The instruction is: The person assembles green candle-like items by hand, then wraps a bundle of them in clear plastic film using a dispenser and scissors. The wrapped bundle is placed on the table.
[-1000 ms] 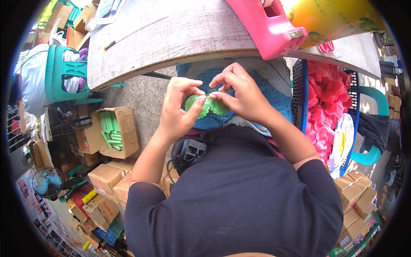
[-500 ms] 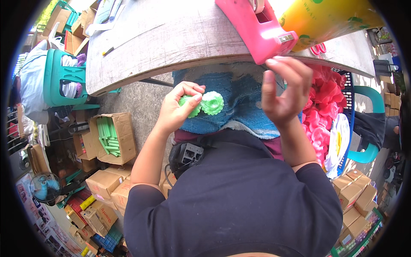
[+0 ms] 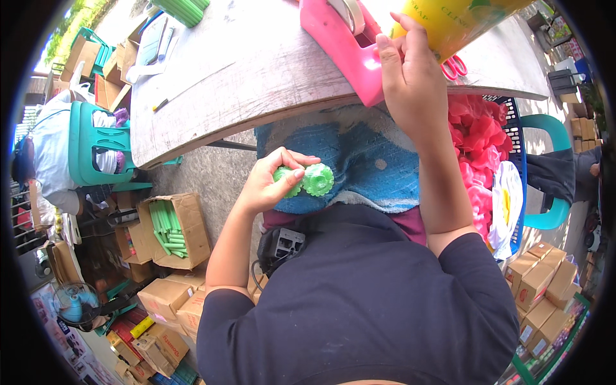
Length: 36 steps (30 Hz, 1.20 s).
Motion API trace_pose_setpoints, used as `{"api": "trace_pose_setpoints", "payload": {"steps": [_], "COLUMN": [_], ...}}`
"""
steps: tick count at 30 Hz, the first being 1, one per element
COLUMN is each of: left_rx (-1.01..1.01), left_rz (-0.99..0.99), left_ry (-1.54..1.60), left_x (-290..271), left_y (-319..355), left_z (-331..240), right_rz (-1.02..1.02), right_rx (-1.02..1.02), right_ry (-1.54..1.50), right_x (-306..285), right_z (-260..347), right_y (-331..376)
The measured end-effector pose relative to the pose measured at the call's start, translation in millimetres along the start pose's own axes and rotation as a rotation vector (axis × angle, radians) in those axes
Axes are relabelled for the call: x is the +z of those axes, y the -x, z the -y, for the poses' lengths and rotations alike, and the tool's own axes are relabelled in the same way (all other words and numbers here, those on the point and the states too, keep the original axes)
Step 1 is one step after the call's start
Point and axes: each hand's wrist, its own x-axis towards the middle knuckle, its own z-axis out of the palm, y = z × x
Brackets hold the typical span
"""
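My left hand point(image 3: 271, 181) is closed around a pair of light green, scalloped round pieces point(image 3: 319, 179), held side by side above my lap. The fingers partly cover the left piece, and the surface of the right one looks shiny. My right hand point(image 3: 414, 77) is raised over the front edge of the table, at the pink tape dispenser point(image 3: 343, 54). Its thumb and forefinger are apart, and I see nothing between them. A roll of tape point(image 3: 347, 14) sits in the dispenser. Just beyond the right hand lies a big yellow roll of wrap point(image 3: 459, 25).
Pink-handled scissors point(image 3: 454, 67) lie on the wooden table point(image 3: 256, 70), with a green ribbed bundle point(image 3: 183, 9) at its far left. A blue basket point(image 3: 518, 186) of pink petal-like material stands at my right. At left is a carton point(image 3: 192, 224) of green sticks.
My right hand has moved forward and up to the tape dispenser. The view has shifted, bringing the green bundle on the table into sight. My left hand keeps holding the green pieces.
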Motion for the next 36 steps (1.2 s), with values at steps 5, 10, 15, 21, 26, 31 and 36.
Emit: {"api": "trace_pose_setpoints", "payload": {"steps": [5, 10, 15, 21, 26, 31, 36], "left_rx": [-0.003, -0.004, -0.008, 0.010, 0.004, 0.010, 0.000], "left_rz": [-0.020, -0.009, 0.002, -0.037, -0.043, -0.043, -0.058], "left_ry": [0.026, 0.010, -0.009, 0.029, 0.037, 0.048, 0.052], "left_x": [1.9, 2.7, 4.3, 0.2, -1.1, -0.7, -0.8], "left_y": [3.4, 3.5, -0.6, -0.8, -3.2, -5.6, -3.7], "left_z": [-2.5, -4.7, -4.5, 4.3, 4.1, 4.6, 6.8], "right_rz": [-0.287, -0.450, -0.460, -0.155, -0.073, -0.193, -0.255], "right_rx": [-0.192, -0.323, -0.293, 0.116, 0.236, 0.118, 0.103], "right_ry": [-0.079, 0.132, 0.184, -0.094, 0.073, -0.445, -0.510], "right_x": [28.4, 57.8, 76.4, 40.1, 27.7, 32.1, 13.7], "right_z": [-10.8, -31.7, -13.2, 13.6, 25.9, 17.2, 20.9], "right_y": [8.0, 1.1, -12.9, -25.9, -36.0, -35.6, -3.6]}}
